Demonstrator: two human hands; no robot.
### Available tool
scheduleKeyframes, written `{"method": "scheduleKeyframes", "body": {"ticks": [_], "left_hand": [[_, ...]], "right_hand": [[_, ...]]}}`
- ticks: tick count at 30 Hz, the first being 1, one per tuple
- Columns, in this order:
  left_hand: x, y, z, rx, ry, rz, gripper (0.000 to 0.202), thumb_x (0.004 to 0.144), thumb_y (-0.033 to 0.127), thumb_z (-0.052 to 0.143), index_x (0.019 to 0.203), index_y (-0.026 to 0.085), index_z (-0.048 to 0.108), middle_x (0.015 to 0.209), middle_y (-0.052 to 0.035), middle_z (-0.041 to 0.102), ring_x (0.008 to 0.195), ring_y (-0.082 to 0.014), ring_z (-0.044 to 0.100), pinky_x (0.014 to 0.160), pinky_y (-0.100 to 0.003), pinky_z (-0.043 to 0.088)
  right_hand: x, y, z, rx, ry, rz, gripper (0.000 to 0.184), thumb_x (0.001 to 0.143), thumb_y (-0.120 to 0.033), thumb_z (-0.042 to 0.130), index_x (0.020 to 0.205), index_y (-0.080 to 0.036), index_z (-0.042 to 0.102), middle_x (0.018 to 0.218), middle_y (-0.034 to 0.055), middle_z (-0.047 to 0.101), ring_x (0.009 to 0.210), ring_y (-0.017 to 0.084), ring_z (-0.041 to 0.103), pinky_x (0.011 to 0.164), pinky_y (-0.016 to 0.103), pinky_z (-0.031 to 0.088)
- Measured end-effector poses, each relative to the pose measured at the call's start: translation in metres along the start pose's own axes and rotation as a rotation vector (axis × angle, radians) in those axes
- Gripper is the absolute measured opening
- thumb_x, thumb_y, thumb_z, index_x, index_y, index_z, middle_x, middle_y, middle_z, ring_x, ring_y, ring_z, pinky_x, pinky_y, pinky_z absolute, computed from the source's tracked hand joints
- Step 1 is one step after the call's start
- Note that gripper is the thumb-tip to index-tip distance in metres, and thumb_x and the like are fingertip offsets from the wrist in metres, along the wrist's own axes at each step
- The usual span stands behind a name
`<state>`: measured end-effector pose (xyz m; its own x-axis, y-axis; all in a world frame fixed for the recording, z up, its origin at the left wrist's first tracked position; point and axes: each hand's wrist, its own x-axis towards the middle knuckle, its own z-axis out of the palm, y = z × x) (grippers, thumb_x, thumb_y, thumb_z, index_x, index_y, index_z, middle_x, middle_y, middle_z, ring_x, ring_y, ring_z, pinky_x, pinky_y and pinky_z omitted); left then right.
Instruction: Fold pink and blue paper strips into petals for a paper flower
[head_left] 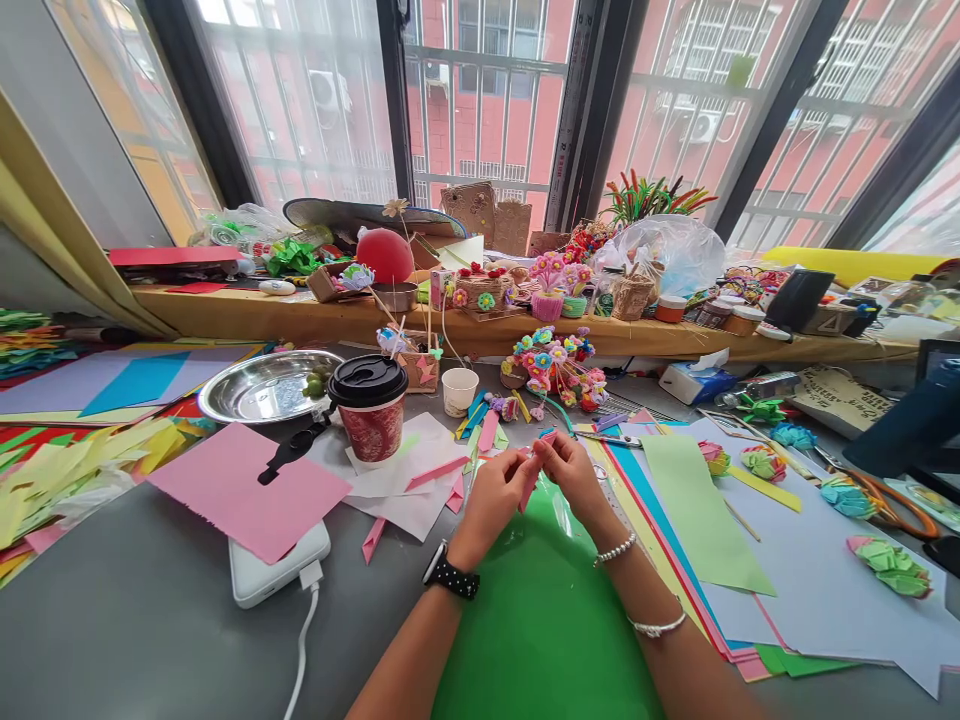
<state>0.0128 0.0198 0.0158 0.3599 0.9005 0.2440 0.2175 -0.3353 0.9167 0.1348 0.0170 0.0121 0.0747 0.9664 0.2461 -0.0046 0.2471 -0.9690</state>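
My left hand [501, 492] and my right hand [567, 470] meet over a large green glossy surface [555, 620]. Between their fingertips is a folded pink paper strip [528, 494], its lower end hanging down. Both hands pinch it near the top. To the left, more folded pink paper pieces [373, 540] lie on and beside crumpled white paper [409, 480]. A pair of scissors [611, 438] lies just beyond my right hand, partly over the paper sheets.
A lidded coffee cup [371, 405], a white paper cup [460, 391] and a steel bowl [262, 385] stand at the back left. A pink sheet [255, 490] covers part of a white power bank [279, 575]. Stacked sheets [810, 590] with crumpled paper flowers [889, 566] lie right.
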Motion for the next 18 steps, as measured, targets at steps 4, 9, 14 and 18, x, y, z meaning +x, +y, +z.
{"method": "scheduleKeyframes", "body": {"ticks": [4,9,14,18], "left_hand": [[-0.0004,-0.0003,0.0001,0.035,0.035,-0.002,0.033,0.079,0.042,0.039,0.061,0.016,0.049,0.055,0.0023,0.049,0.053,-0.0098,0.042,0.050,-0.022,0.030],[0.0015,-0.0013,-0.0019,-0.021,0.008,-0.016,0.032,0.077,0.040,0.042,0.058,0.016,0.046,0.052,0.0038,0.043,0.051,-0.0088,0.038,0.049,-0.021,0.029],[0.0022,-0.0009,-0.0010,-0.137,-0.050,-0.059,0.032,0.077,0.043,0.041,0.060,0.016,0.045,0.054,0.0029,0.047,0.052,-0.0091,0.042,0.050,-0.021,0.033],[-0.0004,0.0024,0.0017,-0.138,-0.034,-0.070,0.033,0.077,0.046,0.040,0.067,0.016,0.049,0.058,0.0008,0.053,0.051,-0.0099,0.047,0.050,-0.022,0.036]], "right_hand": [[-0.0002,-0.0006,0.0012,0.026,0.000,0.020,0.037,0.065,-0.052,0.057,0.060,-0.019,0.043,0.048,-0.0072,0.036,0.041,0.006,0.028,0.039,0.021,0.021],[-0.0006,-0.0010,0.0023,0.042,-0.017,0.027,0.036,0.066,-0.051,0.057,0.061,-0.019,0.043,0.049,-0.0072,0.036,0.041,0.006,0.028,0.039,0.021,0.020],[-0.0007,-0.0003,0.0026,0.033,-0.009,0.009,0.035,0.067,-0.051,0.057,0.061,-0.019,0.043,0.049,-0.0068,0.036,0.042,0.006,0.028,0.039,0.021,0.021],[-0.0005,0.0009,0.0016,0.010,0.024,-0.012,0.035,0.067,-0.051,0.056,0.061,-0.019,0.044,0.049,-0.0064,0.036,0.042,0.007,0.029,0.038,0.021,0.021]]}}
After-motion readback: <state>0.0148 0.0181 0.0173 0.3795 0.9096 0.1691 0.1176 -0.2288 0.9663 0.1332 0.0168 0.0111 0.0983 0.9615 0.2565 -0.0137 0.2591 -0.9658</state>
